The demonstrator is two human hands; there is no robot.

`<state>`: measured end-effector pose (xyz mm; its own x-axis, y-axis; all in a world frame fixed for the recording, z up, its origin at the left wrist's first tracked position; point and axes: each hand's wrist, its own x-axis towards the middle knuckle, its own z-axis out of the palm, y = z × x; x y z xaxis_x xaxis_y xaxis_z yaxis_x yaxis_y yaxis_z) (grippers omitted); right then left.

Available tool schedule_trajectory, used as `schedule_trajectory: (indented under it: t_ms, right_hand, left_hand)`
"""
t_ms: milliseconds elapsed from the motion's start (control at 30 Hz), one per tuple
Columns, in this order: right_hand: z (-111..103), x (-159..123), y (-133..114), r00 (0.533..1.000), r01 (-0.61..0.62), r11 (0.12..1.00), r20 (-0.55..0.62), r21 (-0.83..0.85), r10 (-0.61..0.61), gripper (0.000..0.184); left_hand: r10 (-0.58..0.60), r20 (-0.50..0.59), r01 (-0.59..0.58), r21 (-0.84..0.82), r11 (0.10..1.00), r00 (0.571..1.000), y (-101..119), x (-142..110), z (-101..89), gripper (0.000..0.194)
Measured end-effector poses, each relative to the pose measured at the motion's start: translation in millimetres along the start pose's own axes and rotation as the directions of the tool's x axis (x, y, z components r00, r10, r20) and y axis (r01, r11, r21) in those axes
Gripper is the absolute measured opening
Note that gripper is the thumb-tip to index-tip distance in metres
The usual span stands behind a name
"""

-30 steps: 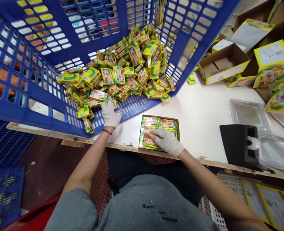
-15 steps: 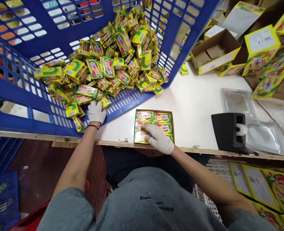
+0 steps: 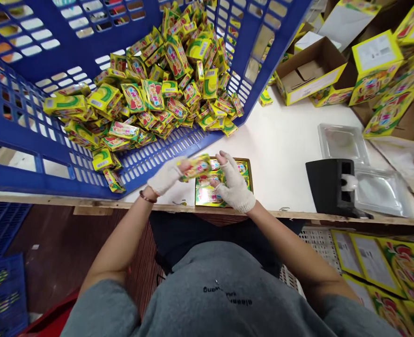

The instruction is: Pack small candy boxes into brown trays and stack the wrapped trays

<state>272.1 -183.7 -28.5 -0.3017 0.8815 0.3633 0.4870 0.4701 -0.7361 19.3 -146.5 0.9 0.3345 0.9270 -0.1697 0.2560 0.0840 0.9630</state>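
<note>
Gloved, my left hand (image 3: 166, 177) grips a small yellow-and-green candy box (image 3: 197, 167), slightly blurred, at the left side of an open display carton (image 3: 251, 175). Rows of similar small boxes (image 3: 209, 194) lie inside that carton, printed faces up. Above its right part, my right hand (image 3: 234, 187), also gloved, has thumb and fingers spread, with nothing visible between them. Behind my left hand, a tipped blue plastic crate (image 3: 189, 147) holds a large heap of loose candy boxes (image 3: 151, 98).
To the right on the white table (image 3: 280, 140) stand a black tape dispenser (image 3: 328, 187) and clear plastic trays (image 3: 379, 189). Open cartons (image 3: 312, 70) pile up at the back right. Printed cartons (image 3: 375, 262) lie below the table's wooden front edge (image 3: 280, 215).
My left hand has come out of the crate toward the carton with a candy box in it. My right hand has lifted slightly and spread its fingers.
</note>
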Motion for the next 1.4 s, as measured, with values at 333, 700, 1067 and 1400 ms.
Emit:
schedule_trajectory:
  t_ms: [333, 700, 1067, 1400]
  right_hand:
    - [18, 22, 19, 0.969, -0.246, 0.969, -0.031, -0.002, 0.246, 0.029]
    - [33, 12, 19, 0.997, -0.054, 0.977, 0.048, -0.205, 0.065, 0.028]
    - [32, 9, 22, 0.928, -0.254, 0.94, -0.217, 0.226, 0.303, 0.046]
    - [23, 14, 37, 0.903, -0.308, 0.937, -0.259, 0.165, 0.342, 0.051]
  left_hand:
    - [0.333, -0.391, 0.02, 0.673, 0.739, 0.858, -31, 17, -4.4, 0.026]
    - [0.262, -0.584, 0.35, 0.726, 0.592, 0.768, -35, 55, -158.3, 0.068]
    - [0.303, -0.333, -0.06, 0.579, 0.813, 0.893, 11, 49, -61.4, 0.076]
    - [0.353, 0.263, -0.415, 0.773, 0.479, 0.898, 1, 48, 52.6, 0.049]
